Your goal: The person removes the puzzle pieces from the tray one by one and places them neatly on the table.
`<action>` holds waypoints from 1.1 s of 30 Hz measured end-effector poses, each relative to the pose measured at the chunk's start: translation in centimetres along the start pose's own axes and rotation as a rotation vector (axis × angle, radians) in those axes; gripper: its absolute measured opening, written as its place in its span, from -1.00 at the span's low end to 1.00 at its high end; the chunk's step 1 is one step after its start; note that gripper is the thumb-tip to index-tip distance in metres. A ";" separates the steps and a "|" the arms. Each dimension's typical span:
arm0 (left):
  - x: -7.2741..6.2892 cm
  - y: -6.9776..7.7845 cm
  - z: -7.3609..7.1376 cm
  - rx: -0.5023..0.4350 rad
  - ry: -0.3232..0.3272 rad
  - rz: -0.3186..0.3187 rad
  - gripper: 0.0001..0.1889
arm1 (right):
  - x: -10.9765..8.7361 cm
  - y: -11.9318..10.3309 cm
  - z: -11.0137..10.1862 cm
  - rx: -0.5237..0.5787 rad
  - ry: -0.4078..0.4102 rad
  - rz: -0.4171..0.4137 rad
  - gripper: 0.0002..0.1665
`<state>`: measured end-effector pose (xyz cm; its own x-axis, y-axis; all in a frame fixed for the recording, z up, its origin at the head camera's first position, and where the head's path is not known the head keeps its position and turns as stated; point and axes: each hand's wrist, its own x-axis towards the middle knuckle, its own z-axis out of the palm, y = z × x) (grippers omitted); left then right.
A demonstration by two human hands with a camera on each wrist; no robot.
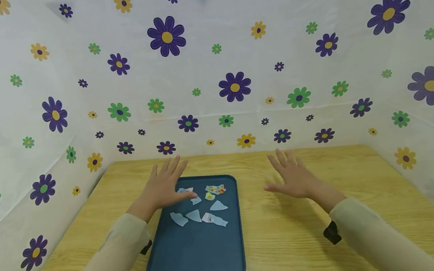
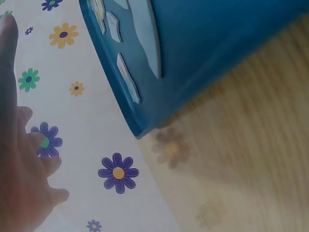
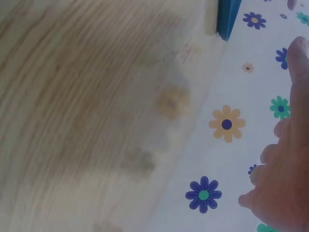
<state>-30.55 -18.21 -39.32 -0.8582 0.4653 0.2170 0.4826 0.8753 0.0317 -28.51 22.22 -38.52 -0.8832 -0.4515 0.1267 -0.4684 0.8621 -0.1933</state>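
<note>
My left hand (image 1: 163, 188), fingers spread and empty, is held over the far left corner of the dark blue tray (image 1: 195, 259). Several flat, irregular pieces lie in the tray's far half. Among them are a plain pale blue piece (image 1: 218, 205), a pale blue strip (image 1: 215, 219) with a small print, a multicoloured piece (image 1: 216, 189) and a small yellow one (image 1: 209, 196). The left hand and its thumb overlap some pieces in the head view. To the right of the tray, my right hand (image 1: 295, 178) hovers above the table with fingers spread, holding nothing.
The tray stands left of the middle on a light wood-grain table (image 1: 282, 242). White cloth (image 1: 202, 62) printed with purple, yellow and green flowers rises behind the table and along both sides. A dark strap piece (image 1: 332, 232) shows under the right sleeve.
</note>
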 end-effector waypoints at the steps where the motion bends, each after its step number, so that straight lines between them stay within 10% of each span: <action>1: -0.2 -0.2 0.1 -0.008 -0.002 -0.003 0.15 | 0.0 0.0 0.1 0.016 0.000 -0.005 0.18; 14: -3.4 -2.4 0.4 -0.509 -0.060 -0.263 0.04 | 0.9 -1.3 1.6 0.276 0.054 -0.026 0.07; 33: -4.9 -3.5 2.6 -0.805 -0.130 -0.518 -0.27 | 4.2 -5.4 5.0 0.657 0.078 -0.052 -0.15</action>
<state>-28.45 -23.22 -43.06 -0.9876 0.1005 -0.1205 -0.0274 0.6458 0.7630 -29.81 14.52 -41.83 -0.8666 -0.4491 0.2174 -0.4481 0.5091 -0.7348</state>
